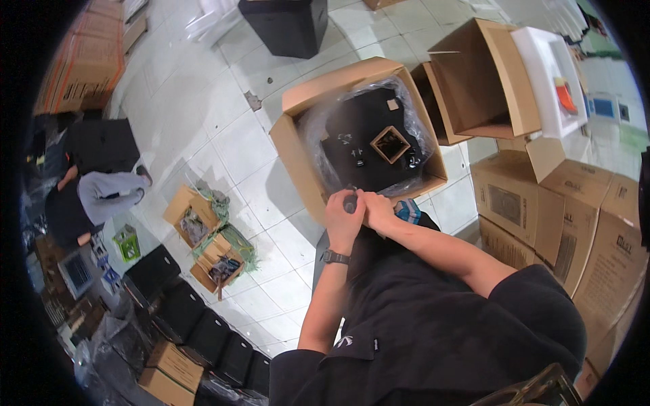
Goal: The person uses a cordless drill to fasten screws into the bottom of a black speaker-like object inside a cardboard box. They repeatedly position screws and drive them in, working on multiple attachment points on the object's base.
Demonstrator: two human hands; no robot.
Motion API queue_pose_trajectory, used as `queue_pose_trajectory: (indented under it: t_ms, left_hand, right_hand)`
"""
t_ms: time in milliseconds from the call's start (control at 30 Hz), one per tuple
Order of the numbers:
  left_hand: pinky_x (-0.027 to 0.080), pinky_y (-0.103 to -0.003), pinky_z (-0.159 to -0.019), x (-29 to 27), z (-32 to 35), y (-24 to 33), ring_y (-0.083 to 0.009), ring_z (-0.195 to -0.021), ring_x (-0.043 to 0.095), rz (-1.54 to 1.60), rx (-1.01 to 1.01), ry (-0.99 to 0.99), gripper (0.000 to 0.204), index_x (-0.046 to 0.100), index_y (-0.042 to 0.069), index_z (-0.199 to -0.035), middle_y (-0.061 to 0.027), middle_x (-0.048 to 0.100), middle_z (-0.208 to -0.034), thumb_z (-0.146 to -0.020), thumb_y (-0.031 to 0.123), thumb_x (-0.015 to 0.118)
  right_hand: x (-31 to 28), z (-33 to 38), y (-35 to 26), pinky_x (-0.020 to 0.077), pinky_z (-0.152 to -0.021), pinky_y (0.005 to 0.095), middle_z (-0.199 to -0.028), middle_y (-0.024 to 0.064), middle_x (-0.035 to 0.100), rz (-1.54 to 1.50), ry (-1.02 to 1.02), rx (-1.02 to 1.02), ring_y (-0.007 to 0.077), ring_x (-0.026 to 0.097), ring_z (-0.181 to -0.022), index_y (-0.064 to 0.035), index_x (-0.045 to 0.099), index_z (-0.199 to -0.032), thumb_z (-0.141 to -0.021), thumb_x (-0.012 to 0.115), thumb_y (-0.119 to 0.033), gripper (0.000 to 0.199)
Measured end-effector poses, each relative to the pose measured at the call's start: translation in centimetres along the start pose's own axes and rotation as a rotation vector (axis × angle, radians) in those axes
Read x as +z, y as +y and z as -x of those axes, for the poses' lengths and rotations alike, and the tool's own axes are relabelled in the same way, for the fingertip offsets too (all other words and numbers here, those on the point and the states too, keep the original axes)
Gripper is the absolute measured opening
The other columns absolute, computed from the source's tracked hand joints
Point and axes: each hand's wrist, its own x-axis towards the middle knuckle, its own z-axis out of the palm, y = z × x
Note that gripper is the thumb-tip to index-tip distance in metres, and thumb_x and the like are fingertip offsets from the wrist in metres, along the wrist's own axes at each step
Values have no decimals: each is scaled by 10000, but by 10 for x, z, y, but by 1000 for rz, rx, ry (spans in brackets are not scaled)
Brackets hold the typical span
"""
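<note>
My left hand (344, 220), with a dark watch on its wrist, is closed around a dark rounded piece (350, 202) whose kind I cannot make out. Its fingers meet those of my right hand (376, 211), which is closed in a pinch; what lies in it is hidden. Both hands are over the near edge of an open cardboard box (292, 152). Inside it, a black panel-like unit (355, 122) lies in clear plastic wrap (313, 128). On the black surface stand a small square open-topped box (391, 145) and several small loose parts (357, 154). A teal-and-black object (407, 211) is beside my right forearm.
Open cartons (474, 88) and a white foam piece (542, 81) stand at right, above stacked cartons (504, 203). Two small boxes of parts (196, 227) sit on the tiled floor. A black bin-like cabinet (288, 27) is ahead. Another person (88, 196) is at far left, near black cabinets (179, 311).
</note>
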Motion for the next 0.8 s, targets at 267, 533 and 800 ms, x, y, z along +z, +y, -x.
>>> queue_pose_trajectory:
  t_ms: [267,533,800]
  left_hand:
    - [544,-452,-915,8,11,-7,-393,-1013,704,-59,80,65,260,679,-26,-1085,-214,733,-1069,-882,134,712]
    - [553,-446,-893,16,6,5,-400,-975,711,-92,97,45,257,639,-30,-1066,-223,740,-1089,-885,136,714]
    - [546,-463,-958,20,6,7,-425,-1070,706,-144,91,31,289,625,-43,-1089,-258,725,-1178,-892,145,722]
  right_hand:
    - [7,7,0,605,-775,552,-964,229,744,-75,11,3,446,741,-929,-19,613,-1087,-940,634,-280,300]
    - [1,3,8,603,-786,547,-968,218,748,-148,-11,42,442,742,-933,-41,642,-1097,-963,618,-330,319]
    - [-2,3,9,595,-798,549,-963,215,751,-194,-32,56,435,741,-932,-41,653,-1109,-998,589,-347,332]
